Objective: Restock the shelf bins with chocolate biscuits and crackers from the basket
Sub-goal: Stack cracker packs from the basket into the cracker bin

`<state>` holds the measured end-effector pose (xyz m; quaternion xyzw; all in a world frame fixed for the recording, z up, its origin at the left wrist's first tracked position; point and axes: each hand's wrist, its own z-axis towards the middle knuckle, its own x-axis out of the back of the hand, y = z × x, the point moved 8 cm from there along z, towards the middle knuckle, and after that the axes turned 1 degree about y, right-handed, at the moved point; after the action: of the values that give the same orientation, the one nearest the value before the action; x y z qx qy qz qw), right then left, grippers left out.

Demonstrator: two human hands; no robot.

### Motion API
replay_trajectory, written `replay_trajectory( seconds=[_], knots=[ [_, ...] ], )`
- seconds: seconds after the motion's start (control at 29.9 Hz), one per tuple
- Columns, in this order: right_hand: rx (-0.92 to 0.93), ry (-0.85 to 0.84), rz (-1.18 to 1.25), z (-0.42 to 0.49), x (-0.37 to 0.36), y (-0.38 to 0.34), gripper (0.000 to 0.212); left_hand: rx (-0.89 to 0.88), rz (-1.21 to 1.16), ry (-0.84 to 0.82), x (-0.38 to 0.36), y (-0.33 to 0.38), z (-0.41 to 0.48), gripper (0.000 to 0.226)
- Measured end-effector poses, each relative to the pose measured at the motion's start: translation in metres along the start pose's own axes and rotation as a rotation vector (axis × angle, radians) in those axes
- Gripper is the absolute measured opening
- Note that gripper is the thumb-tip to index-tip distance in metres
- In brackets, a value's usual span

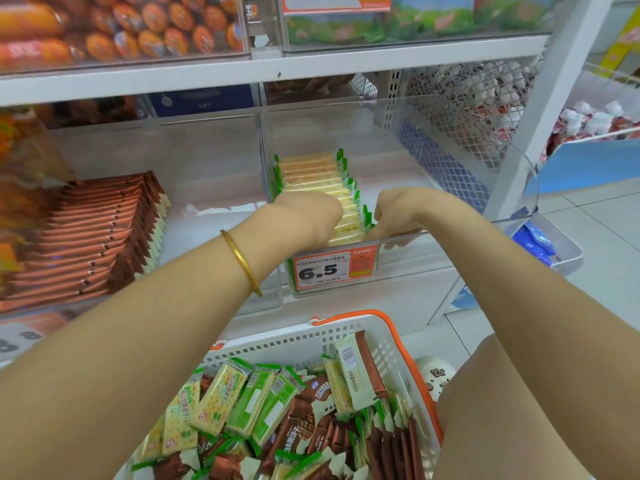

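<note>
A row of green-edged cracker packets [313, 171] stands on edge in the clear right shelf bin [450, 216]. My left hand [308, 216] and my right hand [398, 213] press on the near end of that row from either side, fingers curled around the front packets. In the clear left bin lies a long row of brown chocolate biscuit packets [93, 237]. Below my arms, the white basket [301, 337] with orange handles holds several loose cracker packets [221, 393] and chocolate biscuit packets [304, 424], all mixed.
A price tag reading 6.5 [334, 270] hangs on the right bin's front. The upper shelf carries bins of orange sausages [121, 29] and green snack bags [415, 22]. A white shelf post [540, 109] and a mesh panel stand at right.
</note>
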<state>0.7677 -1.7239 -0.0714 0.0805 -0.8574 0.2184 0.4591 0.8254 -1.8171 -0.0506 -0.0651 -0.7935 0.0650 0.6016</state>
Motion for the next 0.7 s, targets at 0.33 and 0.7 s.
replay_trajectory(
  seconds=[0.33, 0.7],
  knots=[
    [0.473, 0.233, 0.403, -0.103, -0.042, -0.057, 0.011, -0.025, -0.43, 0.429, -0.06, -0.008, -0.138, 0.011],
    [0.298, -0.212, -0.412, 0.047, -0.286, -0.021, 0.029, 0.194, -0.421, -0.145, -0.259, -0.047, -0.129, 0.017]
  ],
)
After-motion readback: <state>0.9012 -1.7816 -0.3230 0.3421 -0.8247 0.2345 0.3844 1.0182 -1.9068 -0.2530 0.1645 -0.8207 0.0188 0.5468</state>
